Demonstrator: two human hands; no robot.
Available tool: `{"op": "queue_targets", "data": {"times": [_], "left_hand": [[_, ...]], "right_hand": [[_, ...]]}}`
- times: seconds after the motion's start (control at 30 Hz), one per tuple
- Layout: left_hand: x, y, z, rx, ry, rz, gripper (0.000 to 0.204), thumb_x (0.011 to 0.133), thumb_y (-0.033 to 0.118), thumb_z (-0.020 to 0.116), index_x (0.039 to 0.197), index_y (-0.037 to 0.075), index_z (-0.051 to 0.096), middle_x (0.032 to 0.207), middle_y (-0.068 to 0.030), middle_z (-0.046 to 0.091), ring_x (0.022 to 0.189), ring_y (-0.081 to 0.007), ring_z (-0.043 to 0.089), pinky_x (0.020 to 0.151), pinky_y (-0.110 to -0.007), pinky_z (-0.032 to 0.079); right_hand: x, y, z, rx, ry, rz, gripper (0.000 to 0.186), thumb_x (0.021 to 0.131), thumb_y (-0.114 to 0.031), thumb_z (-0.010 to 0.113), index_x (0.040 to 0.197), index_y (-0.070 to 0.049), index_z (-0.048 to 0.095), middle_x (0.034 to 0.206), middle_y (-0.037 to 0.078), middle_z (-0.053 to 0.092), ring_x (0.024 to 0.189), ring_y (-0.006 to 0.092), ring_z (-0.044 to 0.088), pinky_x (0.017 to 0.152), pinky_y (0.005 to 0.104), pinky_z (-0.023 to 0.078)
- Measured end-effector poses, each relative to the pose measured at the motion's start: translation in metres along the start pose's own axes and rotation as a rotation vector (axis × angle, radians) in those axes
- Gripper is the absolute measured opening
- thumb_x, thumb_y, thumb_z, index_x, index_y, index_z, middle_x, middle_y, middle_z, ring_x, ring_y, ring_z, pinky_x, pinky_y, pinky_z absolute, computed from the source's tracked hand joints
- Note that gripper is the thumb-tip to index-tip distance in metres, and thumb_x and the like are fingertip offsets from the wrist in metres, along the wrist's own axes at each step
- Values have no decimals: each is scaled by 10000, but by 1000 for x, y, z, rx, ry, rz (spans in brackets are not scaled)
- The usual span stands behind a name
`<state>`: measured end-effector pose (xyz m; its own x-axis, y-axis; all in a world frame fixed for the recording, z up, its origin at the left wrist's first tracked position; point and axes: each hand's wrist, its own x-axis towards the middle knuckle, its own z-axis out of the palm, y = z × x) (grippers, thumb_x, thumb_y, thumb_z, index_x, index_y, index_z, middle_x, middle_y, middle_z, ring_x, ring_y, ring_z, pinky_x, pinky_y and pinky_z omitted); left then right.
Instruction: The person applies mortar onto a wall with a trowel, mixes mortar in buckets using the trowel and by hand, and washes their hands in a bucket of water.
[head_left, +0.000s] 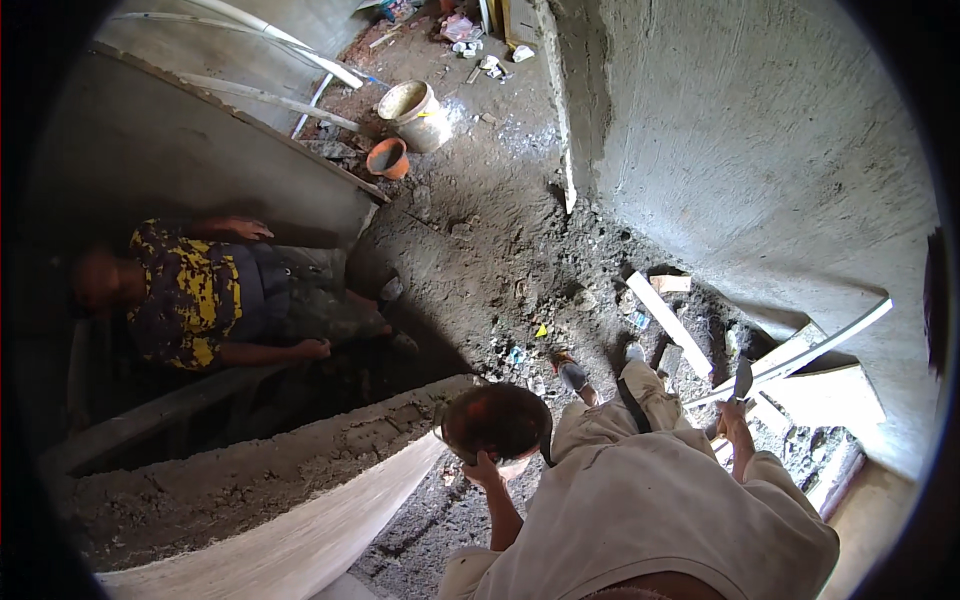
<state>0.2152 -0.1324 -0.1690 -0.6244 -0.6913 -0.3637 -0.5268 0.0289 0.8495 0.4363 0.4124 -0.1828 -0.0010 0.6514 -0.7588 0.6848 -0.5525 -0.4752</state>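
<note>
Fingers of the left hand point(486, 471) gripped the near rim of a dark round bowl point(493, 418), beside the end of a low, rough grey wall point(310, 447); couldn't tell if they touched. Right hand point(736, 417) was closed around a grey metal-bladed trowel point(743, 379), blade pointing away from the body, near a straight white strip point(670, 325).

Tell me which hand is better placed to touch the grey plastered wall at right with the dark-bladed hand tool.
Right, most likely: the right hand grips that tool nearer the wall, while the left hand holds a round dark bowl.
</note>
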Motion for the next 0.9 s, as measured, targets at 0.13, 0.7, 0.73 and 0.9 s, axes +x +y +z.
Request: {"op": "queue_targets", "data": {"times": [0.13,0.7,0.73,0.9], "left_hand": [[-13,-57,-42,-147,96,-45,398,662,77,621,994,-120,521,909,-192,604,641,-215,607,550,-318,531],[-61,-71,-38,-212,376,-394,545,678,21,636,1160,-98,412,1036,-197,551,792,-241,569,733,-335,506],[-60,-69,-37,-204,370,-397,544,679,20,636,1160,-98,411,1036,-197,550,793,-241,568,734,-335,506],[-55,-66,-35,-195,378,-406,543,681,17,635,1162,-97,410,1038,-197,548,798,-240,566,741,-332,502]], "right_hand": [[-25,-69,59,10,-228,-92,252,778,-80,662,923,-130,461,574,12,429,415,119,448,333,290,366],[-40,-168,201,-48,-413,-344,305,744,-121,691,989,-43,527,685,53,534,482,151,502,395,317,410],[-37,-162,198,2,-425,-332,357,739,-109,695,1025,-37,494,687,55,517,492,151,492,405,318,408],[-18,-130,176,55,-354,-243,276,748,-79,696,932,-68,491,682,41,487,486,154,464,400,311,388]]}}
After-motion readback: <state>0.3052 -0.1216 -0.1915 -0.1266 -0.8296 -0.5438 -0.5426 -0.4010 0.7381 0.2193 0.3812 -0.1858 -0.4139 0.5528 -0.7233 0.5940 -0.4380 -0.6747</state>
